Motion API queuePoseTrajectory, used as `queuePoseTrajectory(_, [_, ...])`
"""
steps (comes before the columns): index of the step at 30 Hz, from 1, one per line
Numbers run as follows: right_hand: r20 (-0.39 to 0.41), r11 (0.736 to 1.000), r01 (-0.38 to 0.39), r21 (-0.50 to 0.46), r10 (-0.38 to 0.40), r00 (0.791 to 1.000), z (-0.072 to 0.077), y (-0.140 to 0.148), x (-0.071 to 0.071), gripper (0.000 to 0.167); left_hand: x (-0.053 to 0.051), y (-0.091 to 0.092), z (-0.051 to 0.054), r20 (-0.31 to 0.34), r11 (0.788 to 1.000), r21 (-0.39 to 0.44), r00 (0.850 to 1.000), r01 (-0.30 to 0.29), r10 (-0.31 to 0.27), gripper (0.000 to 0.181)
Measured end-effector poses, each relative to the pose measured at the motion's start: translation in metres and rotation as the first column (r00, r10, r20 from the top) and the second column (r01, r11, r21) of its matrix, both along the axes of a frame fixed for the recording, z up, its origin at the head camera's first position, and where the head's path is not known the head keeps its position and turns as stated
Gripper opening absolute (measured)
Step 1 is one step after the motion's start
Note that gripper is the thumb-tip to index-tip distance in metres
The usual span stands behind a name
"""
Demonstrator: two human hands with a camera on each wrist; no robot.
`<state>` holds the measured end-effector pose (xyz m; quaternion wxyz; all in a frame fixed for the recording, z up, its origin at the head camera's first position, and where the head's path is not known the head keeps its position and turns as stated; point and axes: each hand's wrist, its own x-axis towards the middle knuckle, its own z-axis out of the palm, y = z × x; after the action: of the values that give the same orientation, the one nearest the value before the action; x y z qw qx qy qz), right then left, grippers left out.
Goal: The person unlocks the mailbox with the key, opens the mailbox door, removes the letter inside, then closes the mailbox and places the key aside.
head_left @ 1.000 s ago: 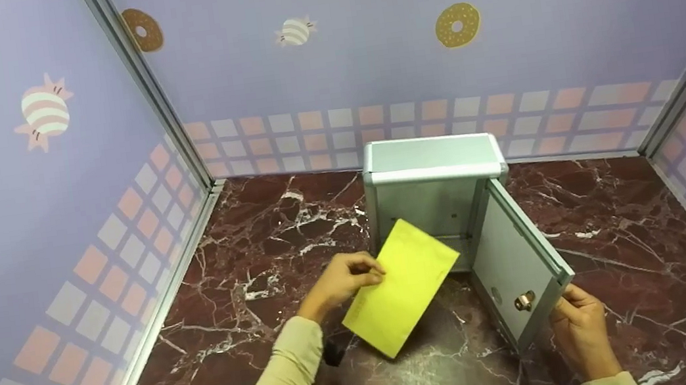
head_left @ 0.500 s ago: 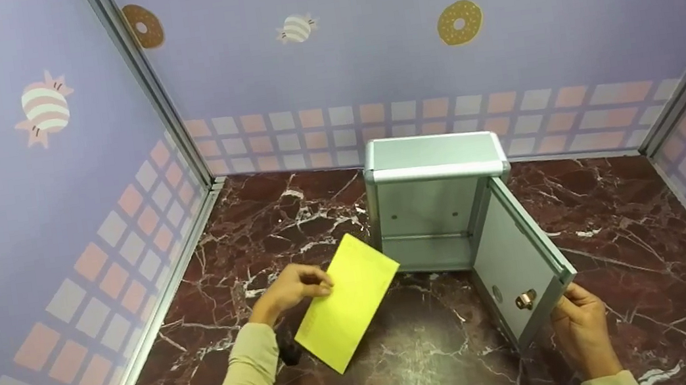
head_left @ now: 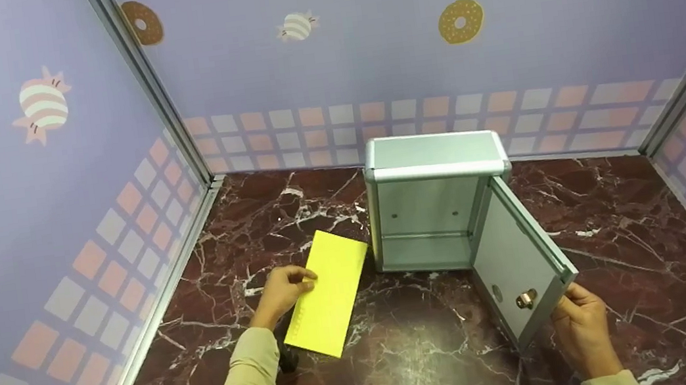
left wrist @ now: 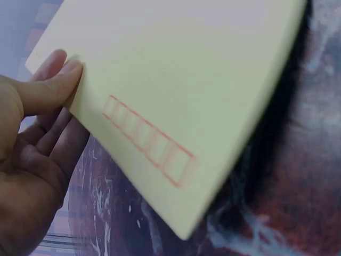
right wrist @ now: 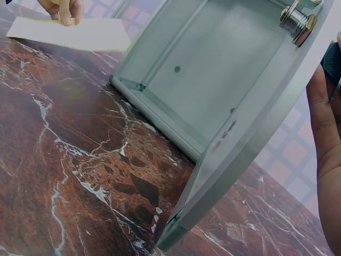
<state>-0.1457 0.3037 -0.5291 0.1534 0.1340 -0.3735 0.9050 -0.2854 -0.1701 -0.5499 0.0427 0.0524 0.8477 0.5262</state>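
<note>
1. The yellow envelope [head_left: 328, 294] is in the left hand [head_left: 280, 293], over the counter [head_left: 419, 368]. This grip is a tight pinch, thumb on one side and fingers behind.
2. The pinch is near the middle of the envelope's long left edge, so most of the paper sticks out to the right of the grip.
3. The right hand [head_left: 582, 320] is on the far side of the door [head_left: 512, 269]. Its grip is closed around a small dark thing [right wrist: 333, 61], partly cut off from view.
4. The gray box [head_left: 434, 152] stands just right of the envelope. Its door is swung out, with a lock [head_left: 526, 299] on it. Inside, two little round spots show on the back wall.
5. The envelope's long way points away from the person, leaning a bit right. Small red squares are printed near its close end.
</note>
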Motion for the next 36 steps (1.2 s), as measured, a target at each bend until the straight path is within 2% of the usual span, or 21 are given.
queuePoseTrajectory(3, [0.014,1.000,0.007,-0.003,-0.007,1.000,0.000,0.000,0.000,0.022,-0.001,0.001,-0.004,-0.065,0.997,-0.051,0.996,-0.063,0.060,0.015])
queuePoseTrajectory(6, [0.017,1.000,0.004,-0.025,-0.003,1.000,0.000,0.000,0.001,0.023,-0.001,0.003,-0.007,-0.152,0.985,-0.132,0.984,-0.110,0.090,0.016])
queuePoseTrajectory(9, [0.023,0.999,0.006,-0.047,-0.005,1.000,0.001,-0.002,0.001,0.023,-0.001,0.005,-0.009,-0.220,0.964,-0.222,0.970,-0.149,0.099,0.015])
queuePoseTrajectory(14, [0.033,0.998,0.008,-0.056,-0.006,0.999,0.001,-0.003,0.002,0.024,-0.001,0.007,-0.013,-0.285,0.918,-0.346,0.954,-0.194,0.094,0.017])
queuePoseTrajectory(17, [0.027,0.999,0.000,-0.053,0.001,1.000,0.001,-0.003,0.002,0.024,-0.001,0.009,-0.015,-0.309,0.896,-0.395,0.948,-0.205,0.080,0.020])
queuePoseTrajectory(20, [0.016,0.998,-0.003,-0.056,0.004,1.000,0.001,-0.003,0.002,0.023,-0.001,0.010,-0.017,-0.311,0.883,-0.421,0.948,-0.207,0.074,0.021])
queuePoseTrajectory(27, [-0.026,0.999,-0.023,-0.039,0.022,0.999,0.000,-0.002,0.000,0.023,0.000,0.012,-0.017,-0.299,0.881,-0.424,0.951,-0.208,0.081,0.024])
queuePoseTrajectory(33, [-0.022,0.998,-0.016,-0.057,0.015,1.000,0.000,-0.003,0.000,0.021,0.002,0.016,-0.016,-0.358,0.849,-0.470,0.932,-0.240,0.065,0.025])
queuePoseTrajectory(36, [-0.017,0.998,-0.019,-0.062,0.018,1.000,0.001,-0.003,0.001,0.021,0.004,0.017,-0.015,-0.358,0.836,-0.491,0.932,-0.245,0.063,0.023])
